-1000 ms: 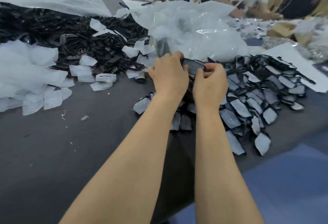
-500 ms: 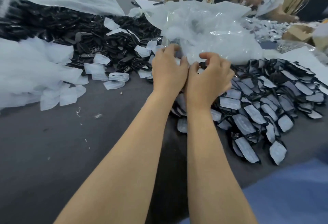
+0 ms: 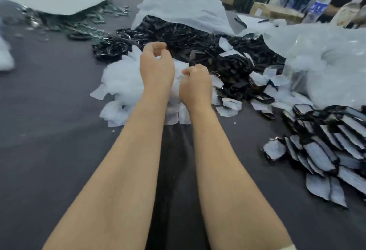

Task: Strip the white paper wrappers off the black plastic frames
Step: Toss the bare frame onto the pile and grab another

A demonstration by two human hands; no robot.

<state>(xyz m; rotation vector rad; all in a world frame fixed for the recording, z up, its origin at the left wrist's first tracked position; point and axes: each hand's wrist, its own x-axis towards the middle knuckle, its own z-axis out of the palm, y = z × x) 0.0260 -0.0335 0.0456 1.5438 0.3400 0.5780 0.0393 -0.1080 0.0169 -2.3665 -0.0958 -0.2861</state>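
While fingers of the left hand [image 3: 156, 67] are held apart over the wrapper pile [image 3: 122, 79], a black frame [image 3: 193, 57] is clamped in the right hand [image 3: 195, 86].

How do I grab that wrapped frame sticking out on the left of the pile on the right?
Pinch the wrapped frame by its left rim, coming from the left over the table. That side lies free, while its right side butts against the pile, so it should probably lift easily there.
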